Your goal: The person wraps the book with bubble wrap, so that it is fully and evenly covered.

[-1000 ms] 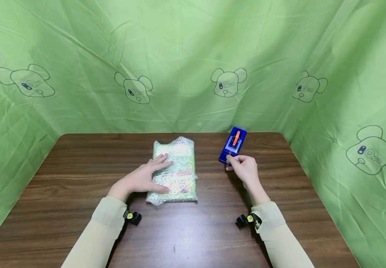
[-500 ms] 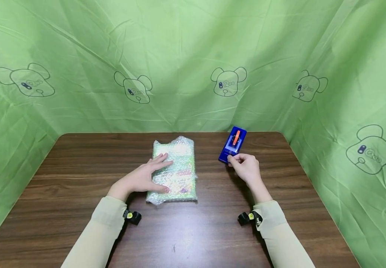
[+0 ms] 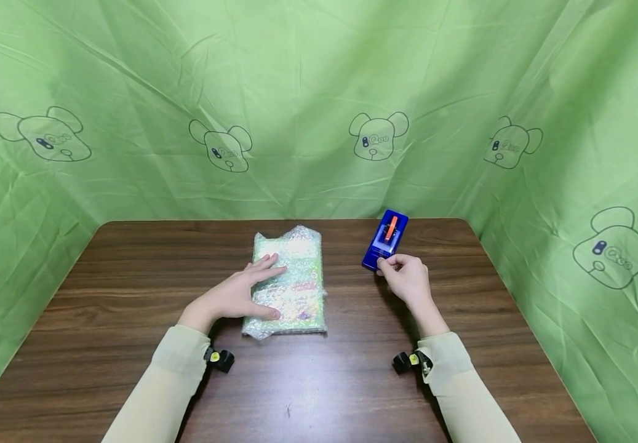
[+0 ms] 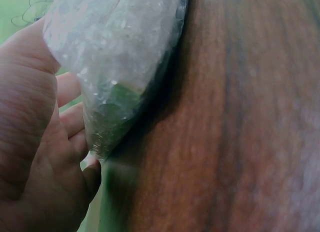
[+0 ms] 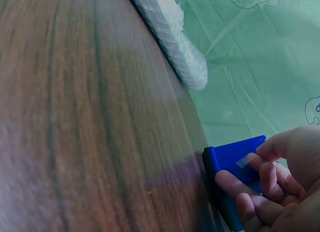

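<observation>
A flat package wrapped in bubble wrap (image 3: 301, 277) lies on the table, with green and coloured print showing through. My left hand (image 3: 235, 290) rests on its left side, fingers spread and thumb apart; the left wrist view shows the wrapped edge (image 4: 120, 37) close to the palm. To the right lies a flat blue case (image 3: 376, 245) with an orange strip (image 3: 391, 228) on its face. At its near end, thumb and forefinger of my right hand (image 3: 407, 282) pinch a small clear piece (image 5: 243, 162) that looks like tape. Another right fingertip touches the blue case in the right wrist view.
The dark wooden table (image 3: 130, 264) has rounded far corners. Green curtains (image 3: 307, 92) with printed bear faces stand behind and at both sides. A small black camera is strapped to each wrist, the left (image 3: 221, 360) and the right (image 3: 403, 362).
My right hand has shifted very slightly, its fingertips drawing in at the near end of the blue case. The left hand and the package have stayed put.
</observation>
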Available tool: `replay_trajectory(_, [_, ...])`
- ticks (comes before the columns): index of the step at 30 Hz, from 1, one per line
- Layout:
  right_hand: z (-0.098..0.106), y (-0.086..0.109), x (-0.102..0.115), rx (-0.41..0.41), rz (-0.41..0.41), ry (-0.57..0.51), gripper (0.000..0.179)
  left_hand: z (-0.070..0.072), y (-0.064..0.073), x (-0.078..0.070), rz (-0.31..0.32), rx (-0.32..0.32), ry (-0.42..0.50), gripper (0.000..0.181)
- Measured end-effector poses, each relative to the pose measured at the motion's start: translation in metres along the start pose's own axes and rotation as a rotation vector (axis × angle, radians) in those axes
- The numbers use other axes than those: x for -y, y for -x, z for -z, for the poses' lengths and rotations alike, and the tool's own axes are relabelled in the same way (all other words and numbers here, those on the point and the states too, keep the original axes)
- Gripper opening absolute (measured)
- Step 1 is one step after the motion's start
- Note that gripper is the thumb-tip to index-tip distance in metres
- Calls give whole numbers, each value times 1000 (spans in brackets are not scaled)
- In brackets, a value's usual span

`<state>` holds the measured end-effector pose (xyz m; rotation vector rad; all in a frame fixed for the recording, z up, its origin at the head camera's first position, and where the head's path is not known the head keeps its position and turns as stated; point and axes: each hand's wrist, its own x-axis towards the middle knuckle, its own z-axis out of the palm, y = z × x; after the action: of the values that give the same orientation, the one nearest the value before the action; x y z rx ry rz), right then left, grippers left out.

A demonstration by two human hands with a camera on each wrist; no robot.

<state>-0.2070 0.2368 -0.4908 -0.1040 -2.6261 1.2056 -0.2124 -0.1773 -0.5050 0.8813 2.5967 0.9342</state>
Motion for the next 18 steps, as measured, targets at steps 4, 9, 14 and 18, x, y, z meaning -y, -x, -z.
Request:
replay_trajectory(4, [1, 0, 1, 0, 13, 23, 24, 0, 0, 0, 1, 1, 1, 107])
replay_trajectory(9, [0, 0, 0, -5, 23, 24, 24, 0, 0, 0, 5, 4, -5, 107])
replay_trajectory(14, [1, 0, 0, -6, 27, 34, 24, 0, 0, -1, 10, 4, -7, 107])
replay_trajectory(18, [2, 1, 2, 5, 20, 39, 23, 0, 0, -1, 13, 7, -7, 107])
